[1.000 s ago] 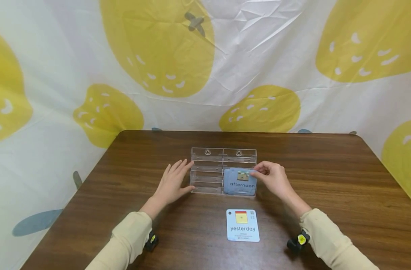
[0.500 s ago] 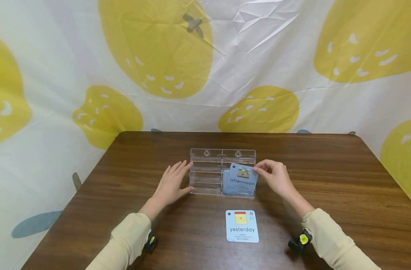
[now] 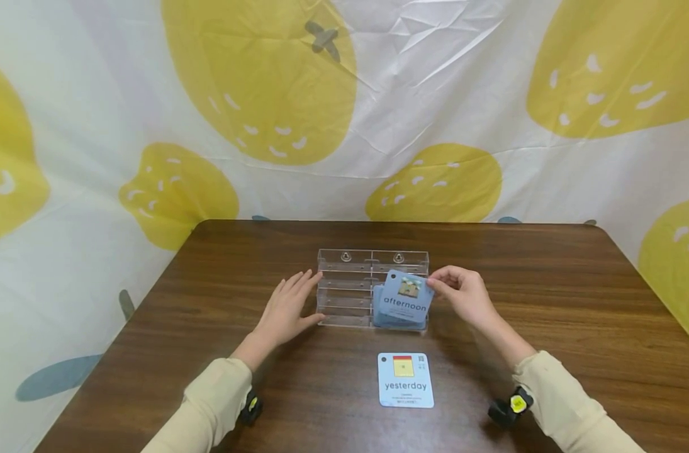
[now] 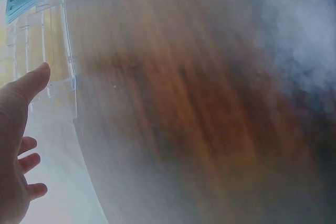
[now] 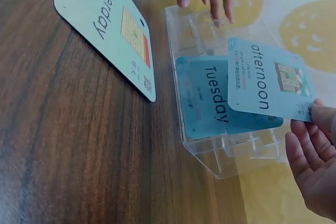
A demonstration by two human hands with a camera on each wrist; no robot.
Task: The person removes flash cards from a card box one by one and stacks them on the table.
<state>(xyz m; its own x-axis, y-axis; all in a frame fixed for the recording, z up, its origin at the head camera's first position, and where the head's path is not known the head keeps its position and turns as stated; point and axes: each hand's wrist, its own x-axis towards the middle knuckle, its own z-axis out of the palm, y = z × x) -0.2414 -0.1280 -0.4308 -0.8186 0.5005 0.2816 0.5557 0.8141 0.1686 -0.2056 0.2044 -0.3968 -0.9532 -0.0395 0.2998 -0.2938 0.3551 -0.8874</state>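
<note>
My right hand (image 3: 462,294) pinches the top right corner of a blue flashcard (image 3: 406,296) reading "afternoon". That card is tilted, in front of a blue "Tuesday" flashcard (image 5: 202,98) standing in the lower right pocket of a clear acrylic card rack (image 3: 344,302). More blue card edges show behind it. At the rack's left side, my left hand (image 3: 287,308) has its fingers spread, with thumb and fingertips touching the frame. In the left wrist view the thumb (image 4: 37,80) lies against the clear plastic.
A pale "yesterday" flashcard (image 3: 405,380) lies face up on the brown wooden table (image 3: 253,251), in front of the rack. Behind the table hangs a white curtain (image 3: 299,189) printed with yellow lemons.
The right hand has lifted the "afternoon" card up out of the pocket and tilted it, uncovering more of the cards behind. The left hand stays at the rack.
</note>
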